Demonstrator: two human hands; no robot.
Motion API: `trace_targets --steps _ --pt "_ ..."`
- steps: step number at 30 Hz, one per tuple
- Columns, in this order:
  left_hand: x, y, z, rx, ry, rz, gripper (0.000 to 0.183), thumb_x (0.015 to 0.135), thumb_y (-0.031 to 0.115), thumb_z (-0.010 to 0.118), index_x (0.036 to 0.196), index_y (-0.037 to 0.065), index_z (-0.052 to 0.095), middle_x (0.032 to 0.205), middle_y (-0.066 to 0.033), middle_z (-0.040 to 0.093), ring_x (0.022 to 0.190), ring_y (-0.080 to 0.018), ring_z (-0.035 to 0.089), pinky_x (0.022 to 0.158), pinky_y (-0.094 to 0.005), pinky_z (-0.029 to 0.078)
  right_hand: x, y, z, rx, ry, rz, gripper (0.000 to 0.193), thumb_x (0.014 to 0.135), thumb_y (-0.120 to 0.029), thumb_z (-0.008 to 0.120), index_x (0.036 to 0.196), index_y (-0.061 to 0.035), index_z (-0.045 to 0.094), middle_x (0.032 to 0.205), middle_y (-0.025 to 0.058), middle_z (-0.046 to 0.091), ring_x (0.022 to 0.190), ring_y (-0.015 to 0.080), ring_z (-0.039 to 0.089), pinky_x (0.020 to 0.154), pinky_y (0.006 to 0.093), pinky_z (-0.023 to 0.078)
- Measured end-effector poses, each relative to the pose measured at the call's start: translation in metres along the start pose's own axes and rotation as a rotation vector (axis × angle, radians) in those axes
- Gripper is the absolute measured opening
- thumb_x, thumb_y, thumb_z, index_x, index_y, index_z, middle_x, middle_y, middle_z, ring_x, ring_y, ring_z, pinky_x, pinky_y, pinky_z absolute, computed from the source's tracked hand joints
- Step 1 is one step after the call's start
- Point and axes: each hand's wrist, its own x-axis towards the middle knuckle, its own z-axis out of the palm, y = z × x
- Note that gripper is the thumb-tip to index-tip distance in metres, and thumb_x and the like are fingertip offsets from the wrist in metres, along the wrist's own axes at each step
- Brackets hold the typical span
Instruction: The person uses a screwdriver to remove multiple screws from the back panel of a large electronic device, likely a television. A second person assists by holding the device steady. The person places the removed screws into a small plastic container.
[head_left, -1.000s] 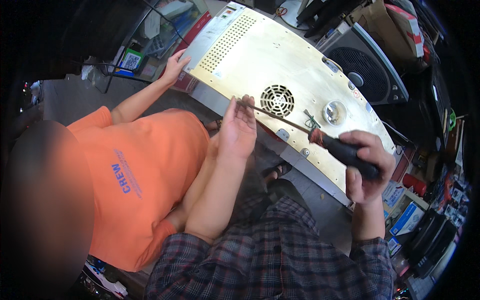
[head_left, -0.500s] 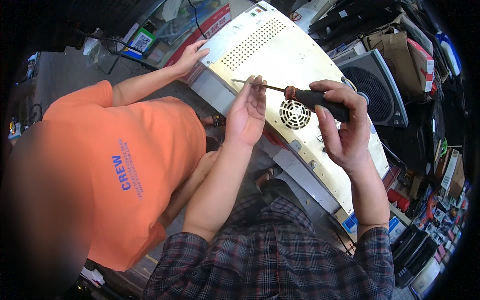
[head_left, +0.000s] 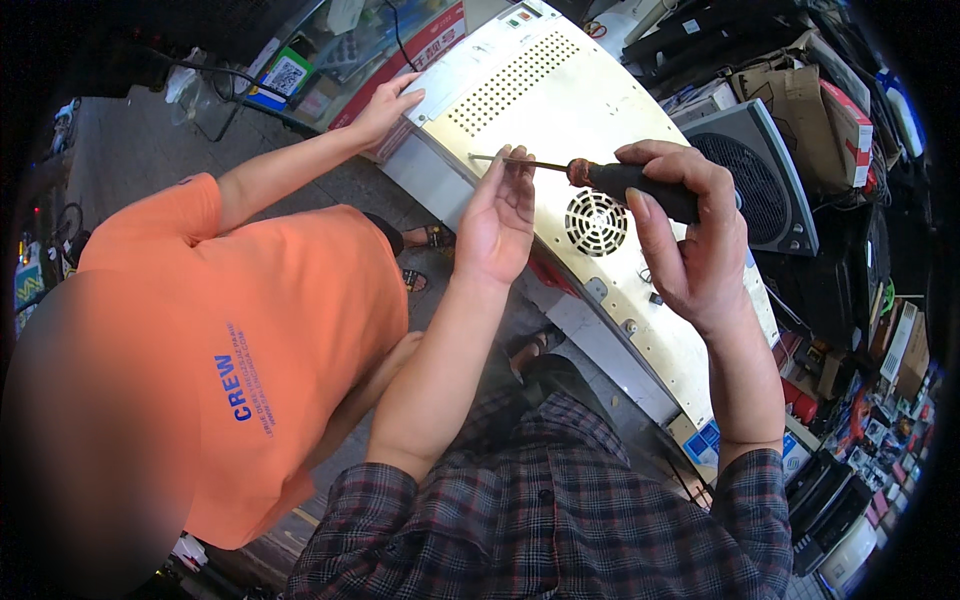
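Observation:
My right hand (head_left: 700, 235) grips the dark handle of a screwdriver (head_left: 640, 188), which has a reddish collar. Its thin shaft points left, held level over a large pale metal casing (head_left: 600, 110). Near the tip, the thumb and fingertips of my left hand (head_left: 495, 225) pinch that shaft, palm turned up. The casing has rows of small vent holes (head_left: 515, 85) and a round fan grille (head_left: 597, 222) just below the screwdriver. I cannot make out any screw at the tip.
A person in an orange shirt (head_left: 290, 310) stands at my left, one hand (head_left: 385, 108) on the casing's far-left corner. Behind is a glass display case (head_left: 350, 50). On the right are a grey fan-like unit (head_left: 755, 175), cardboard boxes (head_left: 785, 110) and cluttered small goods (head_left: 890, 440).
The person in orange has shifted a little downward and left in view, uncovering more of the feet. My hands and the screwdriver have barely moved.

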Motion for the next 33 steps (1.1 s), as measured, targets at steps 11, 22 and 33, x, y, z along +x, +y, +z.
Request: trace_targets --steps 11,22,33 --pt "-0.028 0.01 0.013 0.946 0.114 0.491 0.02 0.102 0.017 0.067 0.114 0.003 0.058 0.093 -0.0058 0.065 0.086 -0.0141 0.067 0.07 -0.0266 0.055 0.103 -0.006 -0.003 -0.35 -0.246 -0.527 0.042 0.103 -0.022 0.064 0.14 -0.0044 0.051 0.117 0.0161 0.071 0.098 0.027 0.074 0.081 0.0337 0.062" --pt "-0.01 0.095 0.058 2.096 -0.136 1.017 0.021 0.092 0.015 0.078 0.106 0.001 0.07 0.087 -0.006 0.075 0.078 -0.0111 0.07 0.075 -0.027 0.055 0.147 -0.081 -0.008 -0.612 -0.638 -0.371 0.038 0.093 -0.021 0.067 0.116 0.0088 0.064 0.104 0.0232 0.069 0.083 0.0309 0.073 0.073 0.0401 0.061" --pt "0.006 0.085 0.064 2.089 -0.268 0.996 0.018 0.1 0.016 0.067 0.103 -0.002 0.07 0.088 -0.0136 0.075 0.085 -0.0269 0.075 0.076 -0.0359 0.056 0.151 -0.059 0.012 -0.686 -0.596 -0.318 0.049 0.086 -0.021 0.076 0.123 0.0082 0.063 0.099 0.0192 0.07 0.087 0.0287 0.074 0.074 0.0381 0.062"
